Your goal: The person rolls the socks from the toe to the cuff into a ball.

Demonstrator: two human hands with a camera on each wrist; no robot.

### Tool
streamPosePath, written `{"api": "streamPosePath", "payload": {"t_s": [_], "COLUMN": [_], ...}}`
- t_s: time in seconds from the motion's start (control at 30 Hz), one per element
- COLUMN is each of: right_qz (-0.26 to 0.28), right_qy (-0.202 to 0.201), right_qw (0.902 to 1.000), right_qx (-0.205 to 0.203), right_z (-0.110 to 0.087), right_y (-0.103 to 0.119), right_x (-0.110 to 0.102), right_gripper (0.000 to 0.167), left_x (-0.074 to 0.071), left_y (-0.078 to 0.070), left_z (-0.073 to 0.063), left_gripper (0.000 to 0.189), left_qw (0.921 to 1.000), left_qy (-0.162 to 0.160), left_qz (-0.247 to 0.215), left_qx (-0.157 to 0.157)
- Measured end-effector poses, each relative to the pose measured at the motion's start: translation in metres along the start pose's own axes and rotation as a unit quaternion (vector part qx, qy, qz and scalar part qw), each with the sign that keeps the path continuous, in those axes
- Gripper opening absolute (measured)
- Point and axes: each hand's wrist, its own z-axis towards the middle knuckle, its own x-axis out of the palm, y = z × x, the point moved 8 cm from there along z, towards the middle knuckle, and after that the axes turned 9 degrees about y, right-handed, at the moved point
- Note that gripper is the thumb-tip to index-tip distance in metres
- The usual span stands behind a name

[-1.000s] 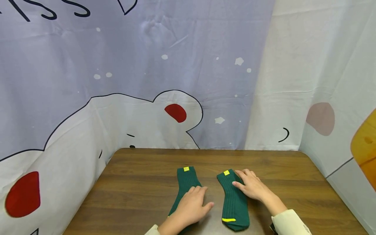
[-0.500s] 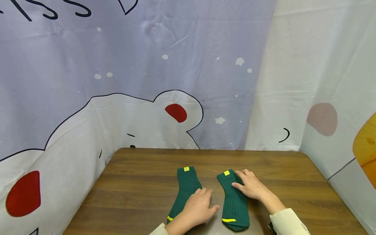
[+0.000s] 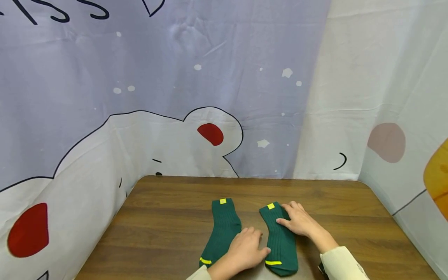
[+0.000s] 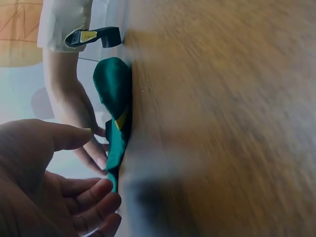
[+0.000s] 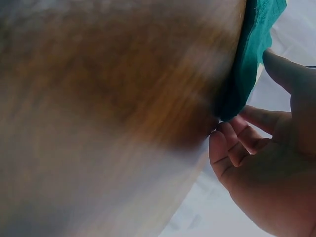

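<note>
Two dark green ribbed socks with yellow marks lie flat on the wooden table in the head view. My left hand [image 3: 245,249] is between them, overlapping the lower right part of the left sock [image 3: 224,221], with loosely bent fingers and nothing in them. In the left wrist view its thumb stands apart from the fingers. At the upper right edge of the right sock [image 3: 280,247] is my right hand [image 3: 301,221]. The right wrist view shows that thumb on the sock's upper face and relaxed fingers [image 5: 234,140] beside its edge.
The brown wooden table [image 3: 164,217] runs back to a printed cloth [image 3: 266,97] hung behind it. Another cloth wall [image 3: 388,186] closes off the right side. A dark strap [image 4: 106,35] shows at the right sleeve in the left wrist view.
My left hand has slid rightward and slightly nearer, off much of the left sock and toward the right one. The right hand and both socks stay where they were.
</note>
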Motion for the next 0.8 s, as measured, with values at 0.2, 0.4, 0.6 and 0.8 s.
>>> {"api": "streamPosePath", "payload": {"t_s": [0.2,0.4,0.6,0.8], "right_qz": [-0.006,0.004,0.039,0.072], "right_qy": [0.000,0.009,0.010,0.000], "right_qw": [1.0000,0.9999,0.9989,0.9964], "right_qx": [0.004,0.011,0.025,0.045], "right_z": [0.004,0.008,0.010,0.013], "right_y": [0.000,-0.001,-0.001,-0.003], "right_x": [0.000,0.002,0.000,0.000], "right_gripper": [0.062,0.062,0.057,0.051], "left_x": [0.008,0.017,0.019,0.023], "left_y": [-0.004,-0.006,-0.013,-0.014], "left_z": [0.008,0.013,0.016,0.020], "left_gripper": [0.046,0.048,0.057,0.051], "left_qw": [0.9998,0.9978,0.9973,0.9970], "left_qy": [0.010,0.031,0.023,0.019], "left_qz": [0.011,0.035,0.041,0.037], "left_qx": [-0.015,-0.048,-0.056,-0.065]}}
